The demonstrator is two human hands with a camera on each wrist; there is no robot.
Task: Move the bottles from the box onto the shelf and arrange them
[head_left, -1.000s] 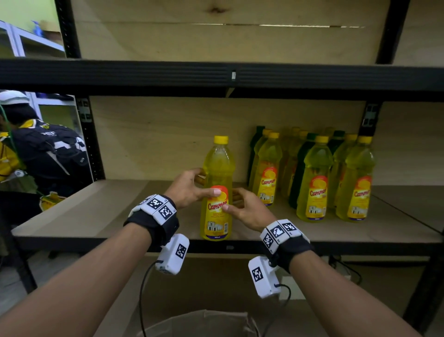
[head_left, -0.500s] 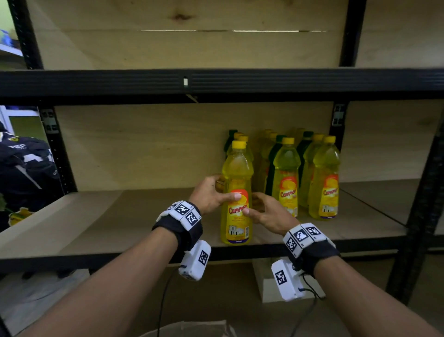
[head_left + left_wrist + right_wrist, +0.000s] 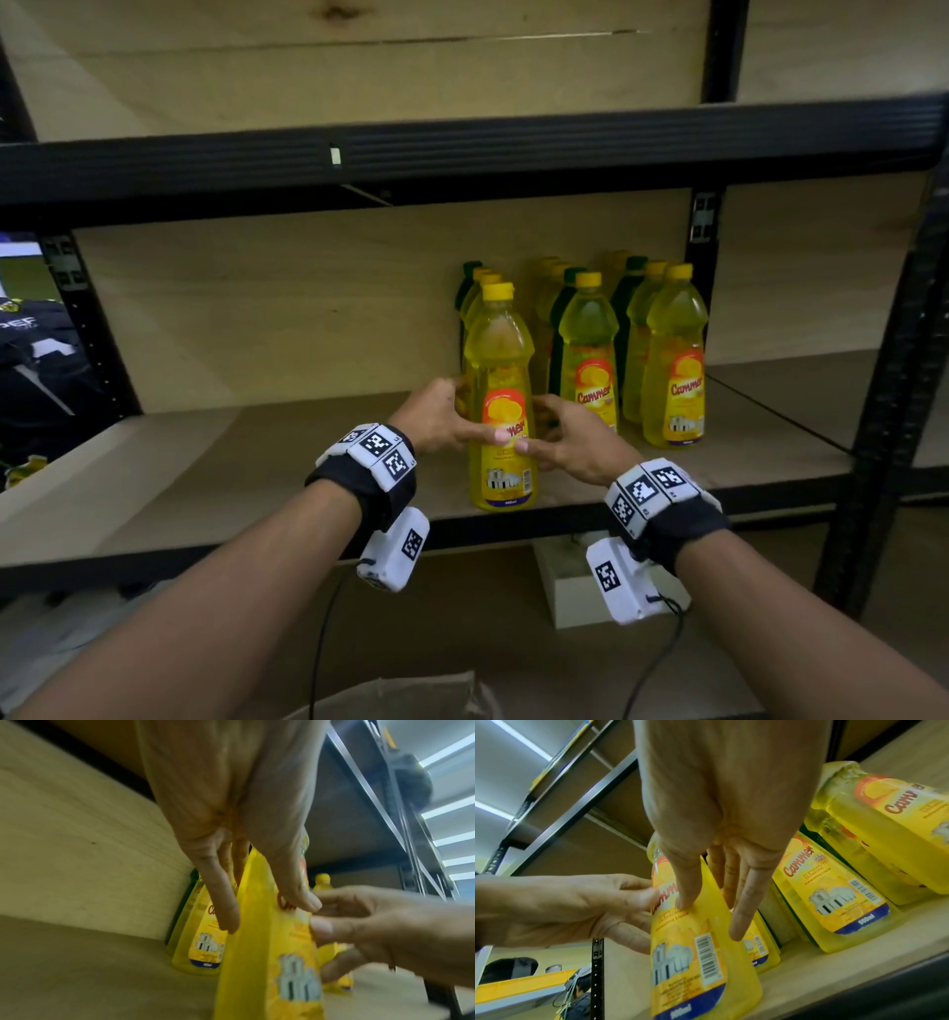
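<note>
- Bottle (image 3: 500, 406) of yellow dish liquid, yellow cap, stands upright near the front edge of the wooden shelf (image 3: 215, 478), at the left end of the group.
- Left hand (image 3: 436, 419) grips it from the left at label height: thumb across the front of the label, fingers curled round the far side.
- Right hand (image 3: 575, 437) grips it from the right at the same height, thumb tip on the front of the label just beside the left thumb, fingers round the back.
- Seen from the left wrist, the thumb (image 3: 298, 892) presses on the label and the fingers (image 3: 221, 902) reach down the other side of the bottle.
- Other yellow bottles (image 3: 672, 360) stand upright in rows just to the right and behind, labels facing forward; some dark green bottles (image 3: 562, 329) stand among them.
- Behind the held bottle, more yellow ones line up toward the back wall.
- A black metal frame (image 3: 462, 154) carries the shelf above.
- A white block (image 3: 560, 580) sits on the level below.
</note>
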